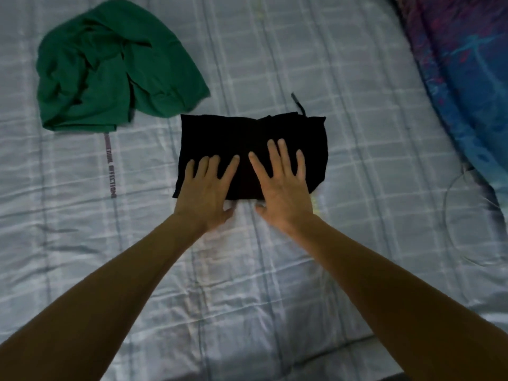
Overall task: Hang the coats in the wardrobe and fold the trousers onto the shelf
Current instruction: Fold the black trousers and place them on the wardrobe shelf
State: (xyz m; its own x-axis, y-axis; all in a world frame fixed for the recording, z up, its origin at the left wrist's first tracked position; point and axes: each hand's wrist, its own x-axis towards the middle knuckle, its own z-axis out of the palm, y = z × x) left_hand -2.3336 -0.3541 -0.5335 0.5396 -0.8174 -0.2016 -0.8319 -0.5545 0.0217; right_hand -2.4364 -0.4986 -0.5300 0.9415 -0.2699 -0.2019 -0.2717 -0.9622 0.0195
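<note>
While the folded trousers (247,149) lie on the bed (275,270), both are pressed flat by the left hand (206,191) and right hand (283,188), fingers spread and gripping nothing. Beyond the left fingertips, well apart, a green garment (110,70) is seen crumpled.

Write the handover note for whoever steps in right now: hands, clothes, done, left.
Left hand and right hand: both open, flat on the black trousers, gripping nothing.
Black trousers: folded into a compact rectangle on the bed.
Green garment: crumpled, unfolded, further up the bed to the left.
Left: carry the trousers to the shelf, deal with the green garment. Wardrobe and shelf out of view.
</note>
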